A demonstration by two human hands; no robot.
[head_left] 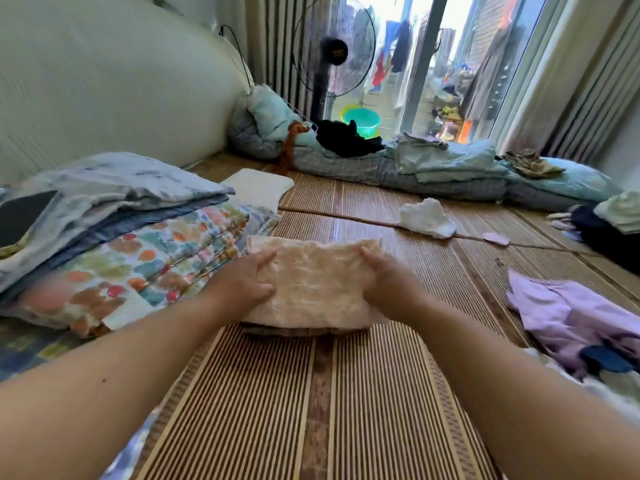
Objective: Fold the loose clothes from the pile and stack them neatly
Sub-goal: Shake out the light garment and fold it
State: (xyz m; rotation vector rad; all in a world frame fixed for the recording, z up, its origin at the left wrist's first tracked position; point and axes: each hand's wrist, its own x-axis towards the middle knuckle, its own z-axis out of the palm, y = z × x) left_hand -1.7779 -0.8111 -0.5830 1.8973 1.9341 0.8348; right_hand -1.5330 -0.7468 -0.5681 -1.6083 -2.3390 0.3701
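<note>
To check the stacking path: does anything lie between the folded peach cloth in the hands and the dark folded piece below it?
Nothing visible does. The left hand and right hand hold the peach cloth directly above the dark folded piece on the woven mat.

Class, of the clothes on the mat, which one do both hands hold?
The folded peach cloth at centre; the white cloth and purple clothes lie loose, untouched.

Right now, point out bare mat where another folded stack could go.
Bare mat lies on the near side of the peach folded cloth, and between it and the white cloth. Crowded: floral bedding left, purple clothes right.
</note>
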